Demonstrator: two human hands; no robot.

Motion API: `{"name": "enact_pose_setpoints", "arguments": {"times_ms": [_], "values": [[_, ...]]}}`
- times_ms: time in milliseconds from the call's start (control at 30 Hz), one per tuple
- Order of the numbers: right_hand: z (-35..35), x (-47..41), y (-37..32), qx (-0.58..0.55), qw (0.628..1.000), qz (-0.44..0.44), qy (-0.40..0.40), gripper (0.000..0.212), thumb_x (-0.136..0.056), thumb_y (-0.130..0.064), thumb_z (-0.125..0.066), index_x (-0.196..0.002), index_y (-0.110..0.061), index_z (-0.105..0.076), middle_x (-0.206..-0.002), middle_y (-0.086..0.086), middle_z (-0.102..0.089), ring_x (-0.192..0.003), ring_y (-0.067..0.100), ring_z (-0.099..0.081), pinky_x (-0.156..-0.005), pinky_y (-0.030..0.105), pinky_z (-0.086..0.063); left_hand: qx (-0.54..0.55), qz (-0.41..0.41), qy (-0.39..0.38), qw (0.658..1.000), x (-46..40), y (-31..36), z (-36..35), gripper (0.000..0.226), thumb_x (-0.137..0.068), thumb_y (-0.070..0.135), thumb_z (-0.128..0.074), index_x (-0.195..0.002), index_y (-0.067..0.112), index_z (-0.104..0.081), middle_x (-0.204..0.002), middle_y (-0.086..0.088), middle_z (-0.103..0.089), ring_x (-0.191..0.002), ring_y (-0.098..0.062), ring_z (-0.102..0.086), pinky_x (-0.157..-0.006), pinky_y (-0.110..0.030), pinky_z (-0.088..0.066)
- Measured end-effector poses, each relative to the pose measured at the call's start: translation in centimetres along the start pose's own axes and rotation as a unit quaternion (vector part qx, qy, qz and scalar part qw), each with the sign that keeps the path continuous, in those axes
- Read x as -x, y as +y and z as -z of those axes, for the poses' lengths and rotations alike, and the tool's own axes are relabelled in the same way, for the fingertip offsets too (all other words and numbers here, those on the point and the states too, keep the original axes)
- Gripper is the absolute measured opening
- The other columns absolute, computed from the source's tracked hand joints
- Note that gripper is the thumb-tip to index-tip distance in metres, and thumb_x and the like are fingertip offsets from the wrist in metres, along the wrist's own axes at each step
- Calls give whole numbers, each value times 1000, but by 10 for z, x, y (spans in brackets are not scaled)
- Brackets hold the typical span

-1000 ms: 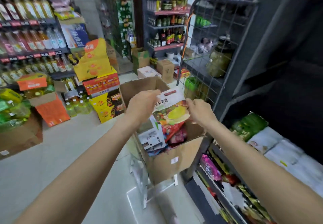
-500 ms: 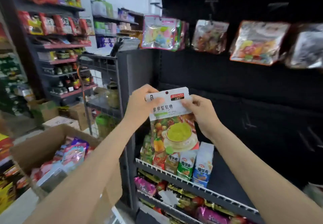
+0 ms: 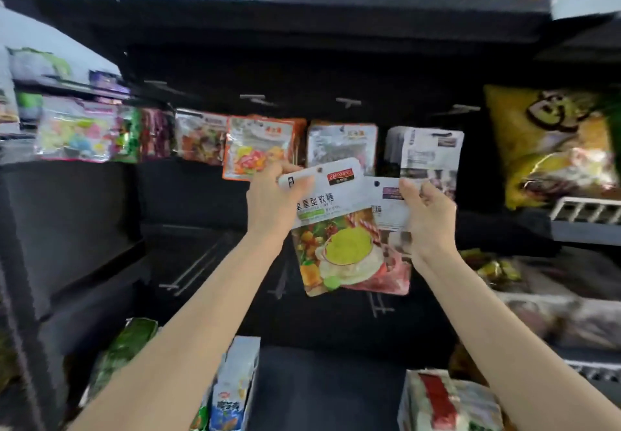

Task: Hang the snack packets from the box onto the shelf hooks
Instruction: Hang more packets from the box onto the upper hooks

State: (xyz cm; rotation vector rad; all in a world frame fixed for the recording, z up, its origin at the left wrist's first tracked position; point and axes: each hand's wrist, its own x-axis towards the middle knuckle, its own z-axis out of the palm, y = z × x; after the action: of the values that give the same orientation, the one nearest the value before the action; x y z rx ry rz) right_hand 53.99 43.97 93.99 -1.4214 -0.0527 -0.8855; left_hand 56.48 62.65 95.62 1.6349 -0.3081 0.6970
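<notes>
- left hand (image 3: 274,200) grips top-left corner of the front snack packet (image 3: 331,232), thumb on its white header, fingers curled behind.
- right hand (image 3: 428,217) grips the second packet (image 3: 389,207) at its top-right, thumb across the white header, fingers wrapped behind.
- front packet: white top w/ red-black logo & a hang hole, green bowl + fruit print below; tilted a bit, top edge higher on the right.
- second packet sits just behind & to the right of the front one, overlapping it; pinkish lower part shows at bottom right. can't tell if there are more packets in the stack.
- both packets held in the air in front of the dark shelf back panel (image 3: 188,195), just below the row of hanging packets.
- top row, l to r: pastel candy bag (image 3: 75,133), dark mixed-snack bag (image 3: 198,139), orange-edged packet (image 3: 258,146), silver-grey packet (image 3: 341,146), white-grey packet (image 3: 428,150). left hand's knuckles overlap the lower edge of the orange-edged one.
- hook bars (image 3: 252,97) stick out above that row; pics blurry there, so exact hook ends hard to see.
- bare hooks (image 3: 188,271) lower down on the panel, left of the held packets, nothing on them.
- big yellow bag (image 3: 551,144) far right, above a white wire rack edge (image 3: 584,210).
- bottom: blue-white cartons (image 3: 232,387) btwn the forearms, red-white pack (image 3: 443,403) lower right, green packet (image 3: 124,350) lower left.
- upper shelf board (image 3: 302,0) runs across the top w/ more goods on it, blurred.
</notes>
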Motion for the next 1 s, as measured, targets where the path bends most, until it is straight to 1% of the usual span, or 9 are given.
{"name": "enact_pose_setpoints", "arguments": {"times_ms": [133,233,300,400,500,600,700,867,1000], "values": [[50,-54,-9,25,997,69,16,31,-92,-21,-60,-73,4,-56,-67,5,-58,-62,18,-53,-57,34,-45,-7,-47,22,999,3,23,-58,5,-80,17,-69,-80,16,-64,-79,6,-62,-81,-18,-62,-73,-41,-52],[72,-85,-14,56,993,102,22,39,-91,-22,-58,-59,-5,-45,-56,-1,-44,-56,18,-36,-52,32,-30,5,-59,52,997,5,33,-91,4,-83,18,-67,-82,17,-63,-81,4,-65,-77,-13,-63,-67,-33,-53],[80,-101,-18,71,991,110,30,45,-92,-23,-58,-55,-14,-35,-52,-4,-34,-53,15,-28,-50,30,-23,3,-62,64,996,4,37,-107,8,-84,20,-66,-88,13,-64,-85,0,-67,-80,-15,-65,-71,-40,-56],[82,-116,-21,85,988,119,43,42,-93,-24,-56,-55,-17,-38,-54,-3,-38,-53,14,-33,-48,27,-27,-2,-75,72,995,3,47,-124,17,-84,20,-66,-96,9,-64,-88,-3,-67,-82,-16,-66,-72,-40,-56],[81,-125,-20,79,989,113,45,41,-94,-21,-54,-56,-21,-40,-54,-8,-42,-46,3,-37,-43,15,-30,-8,-91,77,993,3,56,-132,17,-86,17,-64,-98,6,-61,-83,2,-64,-73,0,-63,-59,-18,-52],[80,-129,-16,80,990,109,43,39,-95,-20,-53,-58,-19,-42,-54,-8,-44,-39,-1,-41,-37,7,-27,-8,-99,78,992,4,61,-134,11,-86,14,-64,-95,9,-59,-77,9,-58,-63,15,-56,-51,-9,-46],[79,-134,-16,81,990,106,49,34,-96,-20,-53,-62,-15,-46,-57,-6,-47,-39,-4,-44,-37,6,-28,-15,-92,73,993,5,62,-134,11,-87,14,-64,-96,12,-58,-77,12,-58,-63,10,-58,-51,-7,-44],[76,-144,-15,134,981,127,63,29,-97,-20,-51,-68,-17,-49,-72,2,-60,-61,6,-58,-42,7,-34,-5,-76,50,996,7,63,-135,14,-88,16,-64,-99,11,-57,-82,9,-61,-71,0,-62,-53,-10,-50],[71,-154,-9,224,959,166,50,12,-97,-14,-51,-107,-10,-55,-96,3,-60,-81,12,-60,-51,10,-36,0,-74,25,997,7,62,-139,12,-87,15,-65,-93,22,-58,-93,2,-65,-83,-7,-65,-63,-20,-55]]}}
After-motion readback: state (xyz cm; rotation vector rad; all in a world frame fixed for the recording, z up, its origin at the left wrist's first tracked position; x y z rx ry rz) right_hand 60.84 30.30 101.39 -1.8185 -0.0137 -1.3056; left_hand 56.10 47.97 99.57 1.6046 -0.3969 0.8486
